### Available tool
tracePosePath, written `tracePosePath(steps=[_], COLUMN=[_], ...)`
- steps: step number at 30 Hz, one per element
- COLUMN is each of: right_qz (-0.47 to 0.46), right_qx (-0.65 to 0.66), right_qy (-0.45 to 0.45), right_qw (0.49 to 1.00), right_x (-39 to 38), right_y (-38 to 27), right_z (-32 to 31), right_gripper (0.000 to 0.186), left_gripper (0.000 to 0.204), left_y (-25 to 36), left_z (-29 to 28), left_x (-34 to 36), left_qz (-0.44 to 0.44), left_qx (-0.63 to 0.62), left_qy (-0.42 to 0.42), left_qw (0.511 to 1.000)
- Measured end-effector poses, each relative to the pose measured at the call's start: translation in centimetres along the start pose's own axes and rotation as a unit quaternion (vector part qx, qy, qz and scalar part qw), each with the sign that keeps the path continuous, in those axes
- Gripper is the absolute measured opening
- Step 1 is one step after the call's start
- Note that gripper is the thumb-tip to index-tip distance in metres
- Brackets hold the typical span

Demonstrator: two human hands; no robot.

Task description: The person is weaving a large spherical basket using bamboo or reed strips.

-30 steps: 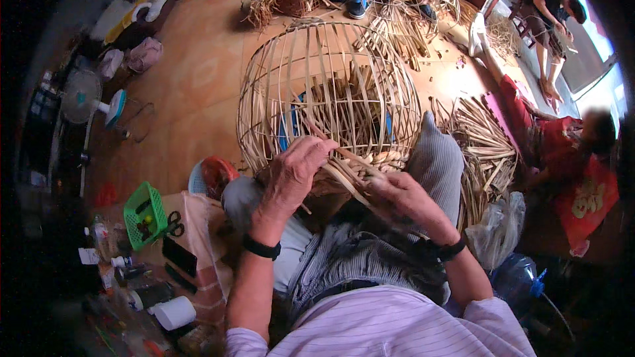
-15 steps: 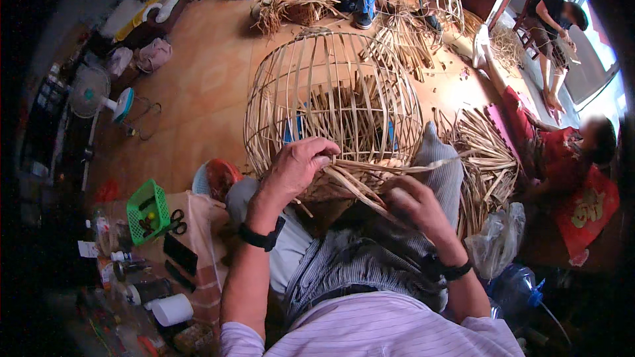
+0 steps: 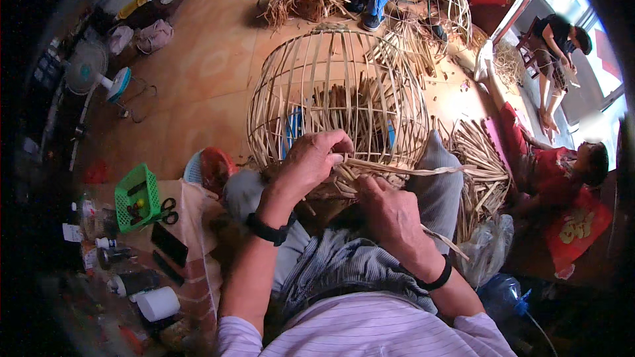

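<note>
Against the near edge of a large, round open-ribbed basket frame (image 3: 329,29), my left hand (image 3: 305,162) pinches dried plant strands (image 3: 450,170). One long strand stretches from there to the right, across my raised knee. My right hand (image 3: 391,213) is closed just right of and below the left, gripping the strands close to the pinch. A loose strand end (image 3: 444,240) sticks out past my right wrist. Inside the frame, cut dried stalks (image 3: 360,102) stand behind the ribs, with something blue (image 3: 294,122) among them. My fingers partly hide where the strands meet the frame.
More stalks (image 3: 479,175) fan out beside my right knee, near a clear plastic bag (image 3: 486,248). At left lie a green plastic basket (image 3: 137,198), scissors (image 3: 170,211) and a white cylinder (image 3: 159,303). A fan (image 3: 89,69) stands farther off. Other people sit far and right.
My right hand has moved left and up, close to the left hand, bringing strands with it. My left hand has shifted slightly right and still pinches. The view has tilted a little.
</note>
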State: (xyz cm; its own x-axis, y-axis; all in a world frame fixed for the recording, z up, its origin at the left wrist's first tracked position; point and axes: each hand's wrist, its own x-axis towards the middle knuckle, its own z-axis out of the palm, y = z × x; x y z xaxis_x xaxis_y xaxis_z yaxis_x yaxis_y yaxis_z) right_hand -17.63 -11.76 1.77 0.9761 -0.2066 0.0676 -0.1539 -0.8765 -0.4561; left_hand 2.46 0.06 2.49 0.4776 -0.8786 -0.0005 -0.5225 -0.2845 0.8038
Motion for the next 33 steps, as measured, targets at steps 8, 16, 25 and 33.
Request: tracePosePath(steps=[8,16,25,33], right_qz=[-0.117,-0.070,0.014,-0.009], right_qx=[-0.055,-0.015,0.074,0.101], right_qy=[0.033,0.101,0.119,0.129], right_qw=[0.991,0.992,0.990,0.986], right_x=[2.2,5.8,4.7,4.1], right_y=[-3.5,2.1,3.7,3.4], right_z=[-1.4,-2.3,1.0,2.6], right_gripper=[0.034,0.018,0.021,0.021], left_gripper=[0.030,0.022,0.028,0.028], left_y=[-1.7,-3.2,-1.2,-1.1], left_z=[0.8,0.7,0.5,2.1], left_x=[0.9,1.5,0.3,0.3], left_qz=[0.020,0.033,-0.028,-0.036], left_qx=[-0.057,-0.071,-0.048,-0.011], left_qy=[-0.003,-0.041,-0.047,0.029], left_qw=[0.998,0.996,0.997,0.999])
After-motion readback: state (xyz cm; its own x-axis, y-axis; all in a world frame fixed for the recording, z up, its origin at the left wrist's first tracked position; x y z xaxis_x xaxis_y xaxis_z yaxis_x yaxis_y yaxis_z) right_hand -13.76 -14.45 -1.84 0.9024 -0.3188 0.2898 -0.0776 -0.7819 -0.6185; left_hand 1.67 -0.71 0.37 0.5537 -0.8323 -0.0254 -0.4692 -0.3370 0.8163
